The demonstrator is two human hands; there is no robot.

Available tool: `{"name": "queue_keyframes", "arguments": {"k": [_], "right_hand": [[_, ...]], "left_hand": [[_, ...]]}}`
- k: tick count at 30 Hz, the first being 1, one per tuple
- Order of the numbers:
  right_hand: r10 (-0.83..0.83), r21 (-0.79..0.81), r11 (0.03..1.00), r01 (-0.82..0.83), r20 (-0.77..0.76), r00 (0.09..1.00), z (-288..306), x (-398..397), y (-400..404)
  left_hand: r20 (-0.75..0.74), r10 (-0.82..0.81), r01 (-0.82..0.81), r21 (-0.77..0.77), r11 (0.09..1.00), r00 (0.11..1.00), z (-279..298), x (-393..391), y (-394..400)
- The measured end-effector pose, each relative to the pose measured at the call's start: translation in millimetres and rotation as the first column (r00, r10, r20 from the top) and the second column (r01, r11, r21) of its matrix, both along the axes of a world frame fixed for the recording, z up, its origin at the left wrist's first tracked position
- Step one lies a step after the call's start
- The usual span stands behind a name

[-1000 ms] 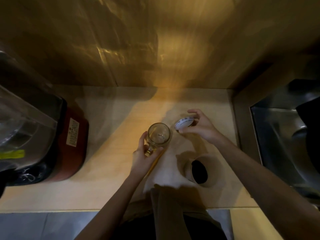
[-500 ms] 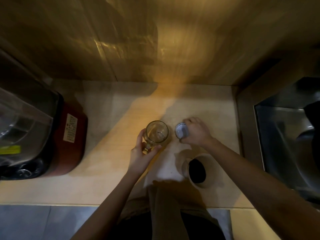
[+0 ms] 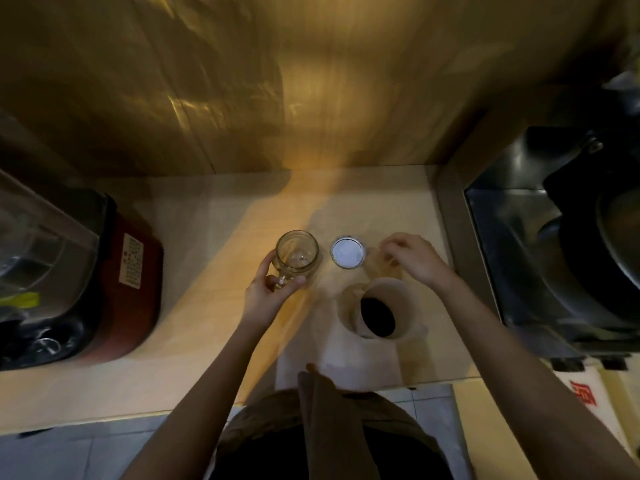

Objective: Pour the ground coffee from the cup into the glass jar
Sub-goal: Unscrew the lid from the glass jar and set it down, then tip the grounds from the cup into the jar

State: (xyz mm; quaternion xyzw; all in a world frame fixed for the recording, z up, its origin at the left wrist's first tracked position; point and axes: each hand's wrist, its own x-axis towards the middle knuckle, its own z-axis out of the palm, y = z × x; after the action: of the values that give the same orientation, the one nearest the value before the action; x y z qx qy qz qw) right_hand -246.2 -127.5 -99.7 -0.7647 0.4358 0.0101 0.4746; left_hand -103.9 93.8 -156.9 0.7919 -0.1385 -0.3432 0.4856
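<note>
A small clear glass jar with a handle stands upright and open-mouthed on the wooden counter. My left hand grips its handle and near side. Just right of the jar lies its round lid, white side up. My right hand hovers right of the lid with fingers apart, holding nothing, and sits just above the far rim of the cup. The pale cup stands nearer me, dark ground coffee visible inside.
A red-based blender with a clear jug fills the counter's left side. A steel sink with a dark pan lies beyond a raised edge on the right. A wooden wall backs the counter.
My right hand carried the lid from beside the jar's mouth down onto the counter, let go of it and drew back to the right. The left hand kept hold of the jar.
</note>
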Motion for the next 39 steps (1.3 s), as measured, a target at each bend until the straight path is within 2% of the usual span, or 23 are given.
{"name": "queue_keyframes", "arguments": {"k": [2,4,8,11,14,18,20,25,27,34,39], "right_hand": [[-0.078,-0.126,0.989,0.073,-0.037,0.996,2,-25,15],[-0.178,-0.167,0.971,0.173,-0.012,0.984,1,-47,35],[-0.338,0.005,0.940,0.340,0.128,0.932,-6,-73,70],[-0.405,0.098,0.914,0.393,0.222,0.887,-15,-84,87],[-0.411,0.134,0.912,0.388,0.271,0.871,-24,-93,100],[-0.461,0.006,0.879,0.476,0.263,0.848,-28,-96,108],[-0.497,0.016,0.859,0.511,0.264,0.827,-31,-96,111],[-0.583,0.154,0.809,0.568,0.342,0.737,-30,-87,115],[-0.588,0.177,0.804,0.567,0.376,0.716,-28,-81,113],[-0.547,0.163,0.828,0.536,0.445,0.709,-8,-56,101],[-0.463,0.062,0.865,0.498,0.483,0.743,10,-46,91]], "left_hand": [[-0.022,0.008,-0.008,-0.004,1.000,1.000,-1,0,0],[-0.035,0.024,-0.025,-0.002,1.000,0.999,-2,0,0],[-0.045,0.028,-0.028,-0.008,1.000,0.999,-2,0,0],[-0.037,0.011,-0.011,-0.001,1.000,0.999,-3,-2,0],[-0.017,-0.010,0.010,0.018,1.000,1.000,1,-3,1],[0.002,-0.046,0.046,0.061,0.997,0.999,6,-2,2],[0.020,-0.063,0.061,0.082,0.995,0.998,8,-3,2],[0.042,0.104,-0.105,0.022,0.994,0.994,12,-14,7],[0.019,0.165,-0.165,-0.024,0.986,0.986,15,-20,8],[-0.055,0.141,-0.144,-0.050,0.988,0.989,3,-27,0],[-0.284,0.196,-0.252,-0.177,0.951,0.939,11,-22,-10]]}}
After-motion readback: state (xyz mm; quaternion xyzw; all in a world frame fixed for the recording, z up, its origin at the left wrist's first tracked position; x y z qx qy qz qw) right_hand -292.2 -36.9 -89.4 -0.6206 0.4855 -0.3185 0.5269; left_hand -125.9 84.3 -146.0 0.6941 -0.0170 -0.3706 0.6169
